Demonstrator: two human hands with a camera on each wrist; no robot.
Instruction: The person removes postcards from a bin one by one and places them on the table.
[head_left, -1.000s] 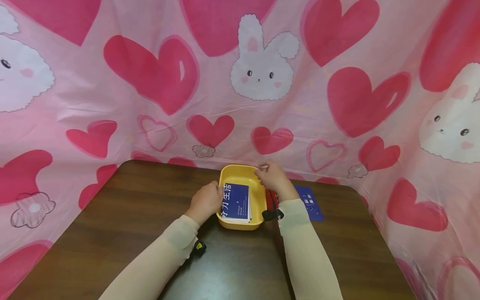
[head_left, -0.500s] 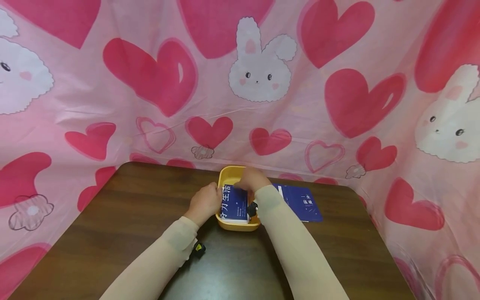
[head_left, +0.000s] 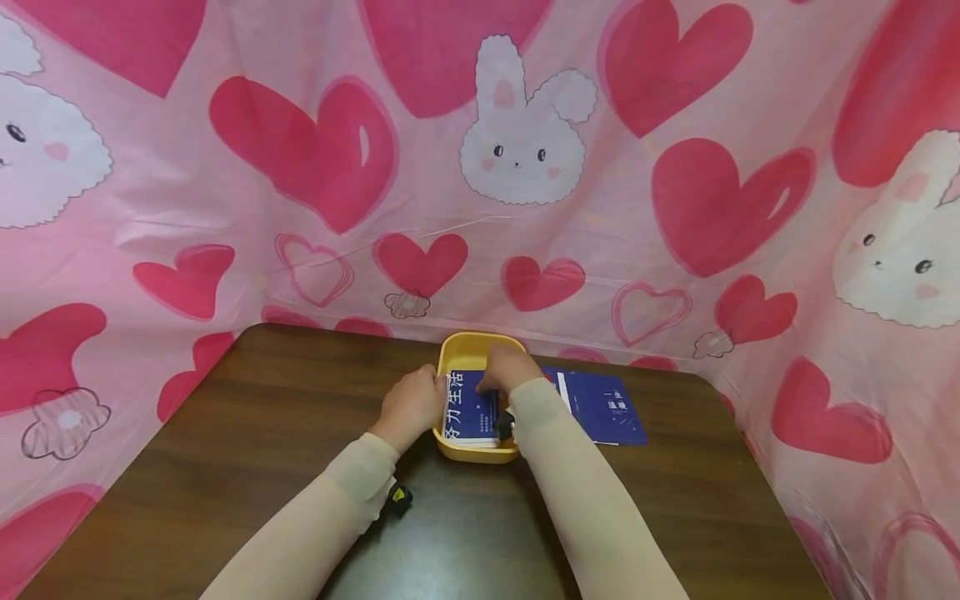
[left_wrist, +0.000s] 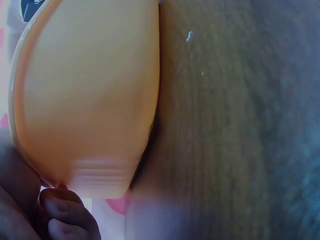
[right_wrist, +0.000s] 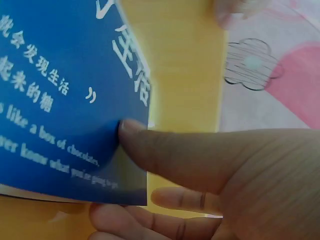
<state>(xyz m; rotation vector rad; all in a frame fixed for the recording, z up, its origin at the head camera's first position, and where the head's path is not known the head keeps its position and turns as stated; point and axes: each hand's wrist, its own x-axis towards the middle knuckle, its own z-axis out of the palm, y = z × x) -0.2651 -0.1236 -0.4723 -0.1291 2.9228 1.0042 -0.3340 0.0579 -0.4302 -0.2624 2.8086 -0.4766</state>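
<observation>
A yellow plastic bin [head_left: 468, 343] stands near the far edge of the table, with a blue booklet [head_left: 463, 410] with white lettering lying in it. My left hand [head_left: 411, 407] grips the bin's left rim; its curled fingers show at the rim in the left wrist view. My right hand [head_left: 512, 367] reaches over the right side into the bin. In the right wrist view, the thumb lies on the booklet's blue cover and the other fingers are below its edge, pinching it. Pages or another booklet under the cover are mostly hidden.
More blue booklets or cards [head_left: 603, 408] lie on the brown wooden table [head_left: 315, 375] to the right of the bin, partly behind my right sleeve. A bit of red shows beside them. A pink cloth with hearts and rabbits [head_left: 517, 158] hangs behind the table.
My right hand has moved left and down from above the bin's right rim onto the booklet inside. My left hand stays on the left rim.
</observation>
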